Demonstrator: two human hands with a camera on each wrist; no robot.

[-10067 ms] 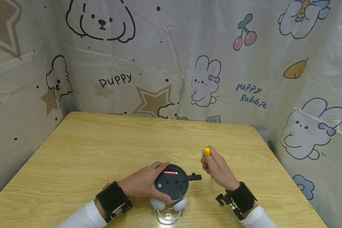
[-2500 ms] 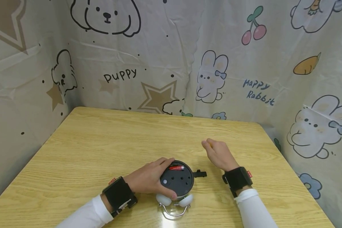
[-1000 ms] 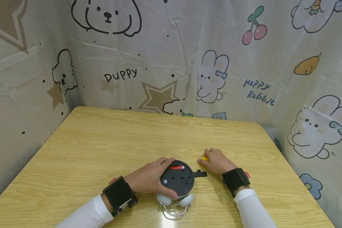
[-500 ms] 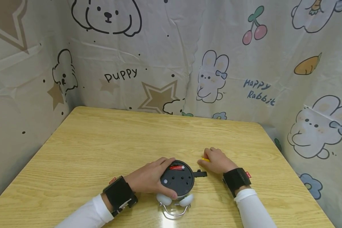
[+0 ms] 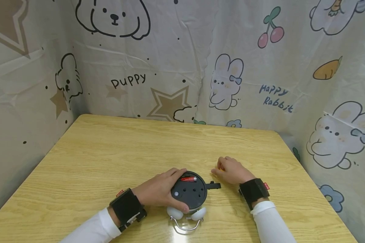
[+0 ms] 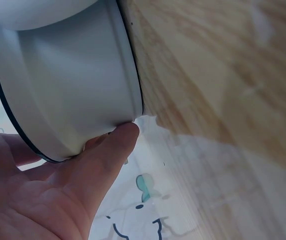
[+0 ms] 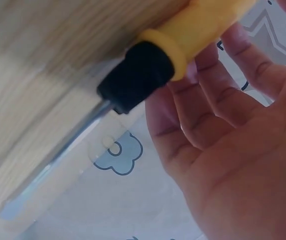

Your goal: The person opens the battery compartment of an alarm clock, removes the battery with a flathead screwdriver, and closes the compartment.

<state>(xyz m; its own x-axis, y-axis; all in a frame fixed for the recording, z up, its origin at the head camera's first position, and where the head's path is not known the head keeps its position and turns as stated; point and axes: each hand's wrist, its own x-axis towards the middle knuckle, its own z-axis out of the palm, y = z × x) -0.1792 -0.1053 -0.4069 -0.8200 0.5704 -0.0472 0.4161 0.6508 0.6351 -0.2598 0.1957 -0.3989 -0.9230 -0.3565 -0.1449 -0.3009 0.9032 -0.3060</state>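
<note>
An alarm clock (image 5: 192, 199) lies face down, its black back upward and its white bells toward me. A red battery (image 5: 189, 179) sits in its uncovered compartment, and a black flap (image 5: 213, 185) juts out at the right. My left hand (image 5: 159, 189) grips the clock's side, thumb and fingers spread around its rim. In the left wrist view the fingers wrap the pale casing (image 6: 73, 85). Right of the clock, my right hand (image 5: 232, 170) holds a flat-blade screwdriver (image 7: 183, 40) by its yellow handle, low over the table. Its blade is hidden in the head view.
The wood-grain table (image 5: 124, 145) stretches away behind the hands. A printed cloth curtain (image 5: 170, 60) stands along its back and both sides. The clock's wire handle (image 5: 187, 228) points toward the near edge.
The right hand held the screwdriver upright ten seconds ago, then turned it and lowered it toward the table. Lately its yellow handle shows less. The left hand keeps its grip on the clock.
</note>
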